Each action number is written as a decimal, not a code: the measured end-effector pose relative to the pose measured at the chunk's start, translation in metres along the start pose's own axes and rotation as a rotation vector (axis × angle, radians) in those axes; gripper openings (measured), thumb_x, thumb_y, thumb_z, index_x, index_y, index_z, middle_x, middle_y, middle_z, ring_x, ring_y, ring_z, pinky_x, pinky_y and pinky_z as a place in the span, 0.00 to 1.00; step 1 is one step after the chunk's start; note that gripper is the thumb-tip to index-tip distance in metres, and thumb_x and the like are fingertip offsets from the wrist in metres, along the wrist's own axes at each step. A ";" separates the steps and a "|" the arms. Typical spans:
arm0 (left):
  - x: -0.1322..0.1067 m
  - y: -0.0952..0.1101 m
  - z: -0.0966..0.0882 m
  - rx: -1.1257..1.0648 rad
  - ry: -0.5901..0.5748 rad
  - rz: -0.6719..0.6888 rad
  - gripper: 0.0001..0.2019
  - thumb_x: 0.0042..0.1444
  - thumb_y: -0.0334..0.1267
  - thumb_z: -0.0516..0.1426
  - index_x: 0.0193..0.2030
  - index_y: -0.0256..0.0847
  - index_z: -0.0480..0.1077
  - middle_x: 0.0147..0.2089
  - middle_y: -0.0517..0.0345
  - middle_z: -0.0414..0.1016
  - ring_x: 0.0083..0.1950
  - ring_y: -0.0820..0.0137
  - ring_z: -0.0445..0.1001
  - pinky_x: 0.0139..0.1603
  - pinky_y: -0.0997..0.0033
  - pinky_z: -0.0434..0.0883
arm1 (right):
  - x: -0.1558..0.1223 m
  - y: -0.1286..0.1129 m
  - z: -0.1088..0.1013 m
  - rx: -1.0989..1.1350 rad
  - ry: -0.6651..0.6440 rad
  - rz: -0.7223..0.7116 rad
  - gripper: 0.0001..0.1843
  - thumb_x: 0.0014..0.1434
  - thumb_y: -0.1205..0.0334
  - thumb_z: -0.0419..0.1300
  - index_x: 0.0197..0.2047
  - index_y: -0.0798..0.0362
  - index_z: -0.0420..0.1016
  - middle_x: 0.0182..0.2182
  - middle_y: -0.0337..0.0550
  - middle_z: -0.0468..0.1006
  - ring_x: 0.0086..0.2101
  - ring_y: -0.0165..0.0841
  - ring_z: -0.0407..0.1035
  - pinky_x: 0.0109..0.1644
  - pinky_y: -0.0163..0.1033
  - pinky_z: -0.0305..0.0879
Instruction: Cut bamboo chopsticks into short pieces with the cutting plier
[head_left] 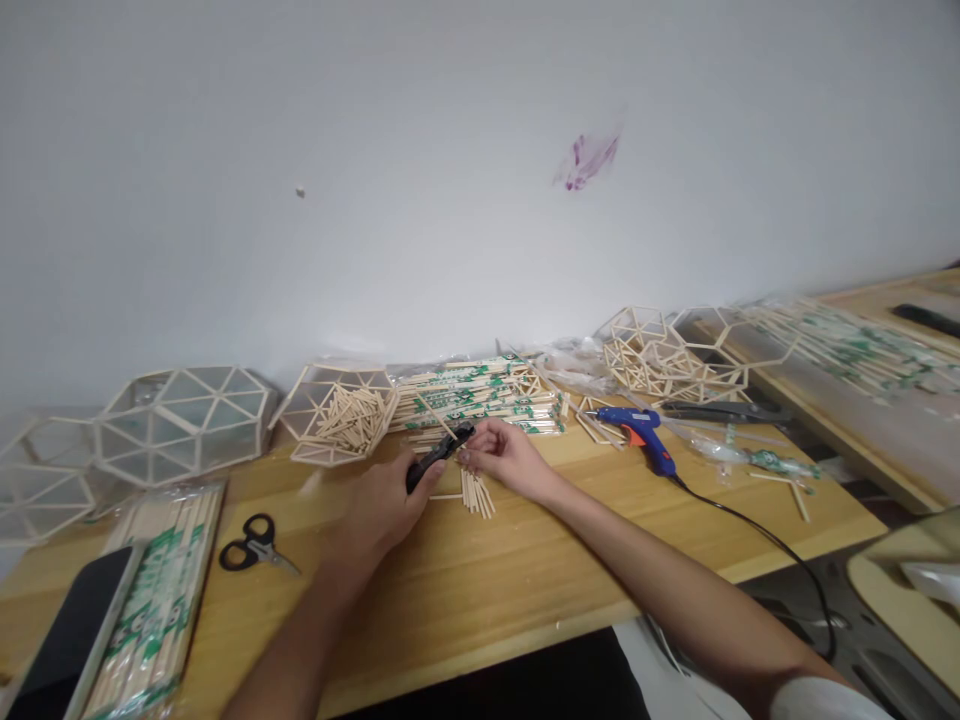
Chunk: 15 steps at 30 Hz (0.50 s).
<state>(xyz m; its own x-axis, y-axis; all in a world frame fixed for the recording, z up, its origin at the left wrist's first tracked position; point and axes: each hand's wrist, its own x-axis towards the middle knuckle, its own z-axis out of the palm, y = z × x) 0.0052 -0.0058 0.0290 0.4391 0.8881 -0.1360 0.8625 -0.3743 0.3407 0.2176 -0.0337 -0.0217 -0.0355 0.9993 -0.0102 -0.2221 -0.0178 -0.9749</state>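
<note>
My left hand is wrapped round a black hand tool, which looks like a cutter or pliers; its jaws are too small to make out. A thin wooden stick slants up and to the left from the tool's head. Close against that head, my right hand has its fingers pinched together in line with the stick, though the held end is hidden. Below the fingers, several short cut sticks lie in a small fan on the wooden table.
Behind the hands lie wrapped chopsticks. A stick-frame bowl of short pieces and a larger frame stand left. Black scissors, a phone and a chopstick pack are nearer. A blue glue gun with its cord lies right.
</note>
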 end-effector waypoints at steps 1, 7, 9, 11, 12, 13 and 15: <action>0.000 0.000 0.000 -0.008 0.003 -0.003 0.27 0.68 0.60 0.44 0.42 0.40 0.74 0.34 0.46 0.81 0.35 0.58 0.79 0.34 0.67 0.61 | 0.000 0.000 0.000 -0.008 -0.007 0.007 0.23 0.47 0.47 0.76 0.35 0.53 0.72 0.25 0.36 0.78 0.24 0.29 0.72 0.31 0.35 0.69; -0.001 0.002 0.000 -0.040 -0.005 -0.027 0.29 0.68 0.61 0.44 0.41 0.41 0.76 0.34 0.46 0.81 0.37 0.57 0.79 0.35 0.66 0.62 | -0.001 0.000 0.000 -0.033 0.000 0.013 0.22 0.47 0.47 0.76 0.33 0.54 0.76 0.23 0.37 0.78 0.23 0.29 0.70 0.29 0.35 0.69; -0.001 0.002 0.000 -0.023 -0.011 -0.032 0.28 0.68 0.61 0.44 0.41 0.41 0.75 0.35 0.46 0.81 0.37 0.56 0.79 0.35 0.66 0.62 | -0.001 0.000 0.001 -0.044 0.011 0.006 0.22 0.46 0.47 0.76 0.33 0.54 0.77 0.23 0.37 0.78 0.23 0.29 0.71 0.29 0.35 0.69; 0.000 0.001 0.001 -0.003 -0.007 -0.023 0.28 0.68 0.61 0.44 0.41 0.40 0.74 0.36 0.45 0.81 0.37 0.56 0.79 0.35 0.66 0.61 | -0.001 -0.001 0.001 -0.076 0.021 -0.012 0.21 0.47 0.46 0.75 0.32 0.54 0.77 0.23 0.38 0.79 0.23 0.29 0.71 0.29 0.35 0.68; 0.000 0.001 0.001 0.006 -0.002 -0.015 0.27 0.68 0.61 0.45 0.41 0.40 0.73 0.36 0.45 0.81 0.38 0.56 0.79 0.35 0.66 0.61 | -0.002 -0.002 0.000 -0.096 0.023 -0.024 0.21 0.48 0.46 0.75 0.31 0.54 0.77 0.23 0.38 0.79 0.23 0.30 0.70 0.29 0.35 0.68; 0.000 0.000 0.002 0.013 0.004 -0.004 0.27 0.68 0.61 0.45 0.41 0.40 0.73 0.36 0.46 0.81 0.38 0.57 0.79 0.35 0.66 0.61 | -0.002 -0.004 0.000 -0.118 0.021 -0.037 0.21 0.48 0.45 0.74 0.30 0.54 0.77 0.23 0.38 0.79 0.23 0.30 0.70 0.29 0.35 0.68; 0.000 -0.001 0.002 0.021 0.019 0.013 0.25 0.67 0.60 0.45 0.40 0.41 0.70 0.35 0.48 0.80 0.37 0.58 0.78 0.35 0.67 0.60 | -0.004 -0.007 -0.001 -0.153 0.007 -0.058 0.21 0.50 0.44 0.74 0.30 0.53 0.78 0.23 0.39 0.78 0.23 0.30 0.70 0.28 0.35 0.67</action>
<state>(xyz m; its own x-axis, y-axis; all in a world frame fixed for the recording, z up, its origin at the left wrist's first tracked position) 0.0051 -0.0064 0.0267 0.4457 0.8879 -0.1138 0.8618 -0.3912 0.3228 0.2201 -0.0372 -0.0152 -0.0200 0.9987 0.0466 -0.0728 0.0450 -0.9963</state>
